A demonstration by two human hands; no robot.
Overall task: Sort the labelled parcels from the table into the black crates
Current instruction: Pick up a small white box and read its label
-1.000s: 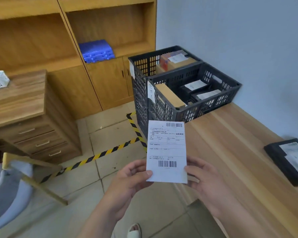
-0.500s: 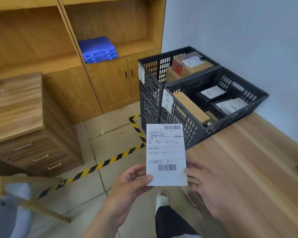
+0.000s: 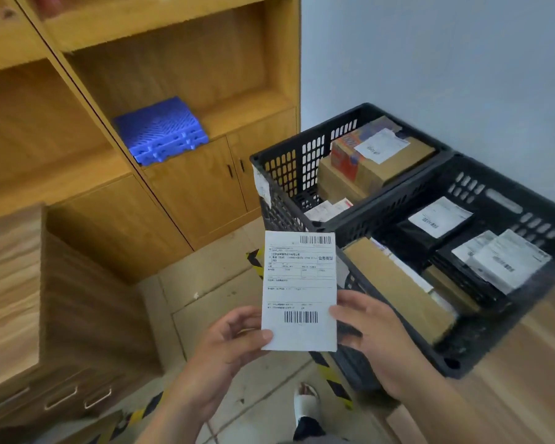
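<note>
A flat parcel with a white shipping label facing me is held upright in front of me. My left hand pinches its lower left corner between thumb and fingers. My right hand holds its right edge, fingers behind it. Just beyond stand two black crates. The near crate rests on the wooden table and holds brown boxes and black labelled parcels. The far crate holds a brown box with a white label.
Wooden shelving and cabinets line the back wall, with a blue plastic piece on a shelf. A wooden drawer unit stands left. Yellow-black tape runs across the tiled floor, and a foot in a white sandal shows below.
The view has moved closer to the crates, which now appear larger and nearer. Both hands keep hold of the labelled parcel, which now overlaps the near crate's corner.
</note>
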